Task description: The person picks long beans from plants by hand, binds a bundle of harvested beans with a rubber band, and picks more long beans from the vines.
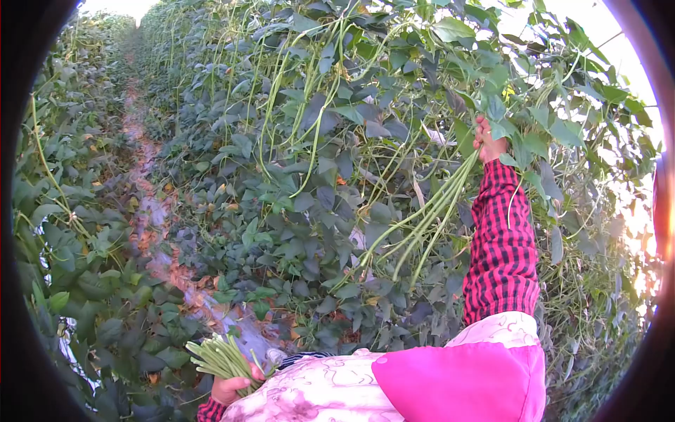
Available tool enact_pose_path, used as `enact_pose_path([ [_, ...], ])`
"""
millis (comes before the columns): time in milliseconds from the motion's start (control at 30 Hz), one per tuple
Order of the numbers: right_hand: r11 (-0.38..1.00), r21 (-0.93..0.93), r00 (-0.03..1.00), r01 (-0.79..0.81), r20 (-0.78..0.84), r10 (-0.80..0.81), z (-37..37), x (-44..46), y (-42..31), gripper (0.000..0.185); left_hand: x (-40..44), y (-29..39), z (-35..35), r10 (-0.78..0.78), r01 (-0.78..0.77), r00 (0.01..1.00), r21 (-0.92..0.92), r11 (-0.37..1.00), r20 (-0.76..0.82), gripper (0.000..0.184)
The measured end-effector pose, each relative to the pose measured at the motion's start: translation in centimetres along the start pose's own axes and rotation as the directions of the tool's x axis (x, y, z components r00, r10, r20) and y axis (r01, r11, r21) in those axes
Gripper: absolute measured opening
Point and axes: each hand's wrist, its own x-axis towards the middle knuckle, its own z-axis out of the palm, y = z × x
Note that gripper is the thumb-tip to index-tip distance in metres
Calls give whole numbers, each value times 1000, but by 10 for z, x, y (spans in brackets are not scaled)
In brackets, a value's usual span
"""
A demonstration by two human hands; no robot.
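Note:
My left hand [230, 388] is low at the front, its fingers wrapped round a thick bundle of cut-looking green long beans [219, 357] whose ends point up and left. My right hand [488, 141] reaches up into the vines at the upper right, closed round the upper ends of several long beans [437, 211]. These hang down and to the left from my fist. Leaves [499, 112] partly cover its fingers, so whether the beans are still joined to the vine cannot be seen. More long beans [313, 133] dangle from the vines left of this hand.
A tall wall of leafy vines [281, 232] stands close before me. At left, a narrow path [151, 204] with dry leaves and plastic sheeting runs away between two rows. Further foliage [91, 302] borders it. Bright light comes through at the right edge.

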Motion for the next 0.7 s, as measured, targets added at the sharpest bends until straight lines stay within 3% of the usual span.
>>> enact_pose_path([
  [100,995,-65,993,-80,-95,74,1,-2,-2,18,0,-1,0,-3,3,1000,-20,1000,1,44],
  [133,987,78,983,-140,-111,148,-1,5,6,13,0,-1,-2,-6,6,1000,-33,999,0,44],
  [233,965,85,965,-249,-66,254,-3,-3,9,9,2,0,-1,-3,3,1000,-32,999,-2,44],
  [267,957,-89,962,-274,-20,274,4,-8,7,9,3,2,2,4,-4,1000,-35,999,-9,44],
  [300,958,-86,961,-275,-9,275,23,-23,-1,9,3,5,7,5,-5,1000,-31,999,-4,39],
  [367,876,-345,903,-337,146,405,50,-47,-13,13,7,9,8,7,-7,1000,-16,1000,6,35],
  [433,893,-349,940,-286,78,332,54,-37,18,21,13,7,1,-3,3,1000,-3,1000,10,32],
  [500,905,-352,921,-240,212,327,60,-40,20,26,19,-5,-24,5,-5,1000,23,1000,18,43],
  [600,848,-470,866,-243,289,408,64,-24,26,26,21,-9,-40,-4,4,999,7,1000,33,45],
  [667,707,-699,851,-109,302,430,75,-15,32,28,19,-3,-33,-18,18,1000,33,999,-10,46],
  [700,715,-692,845,-102,319,429,85,-10,38,28,22,-1,-27,-30,32,999,55,998,-40,48],
])
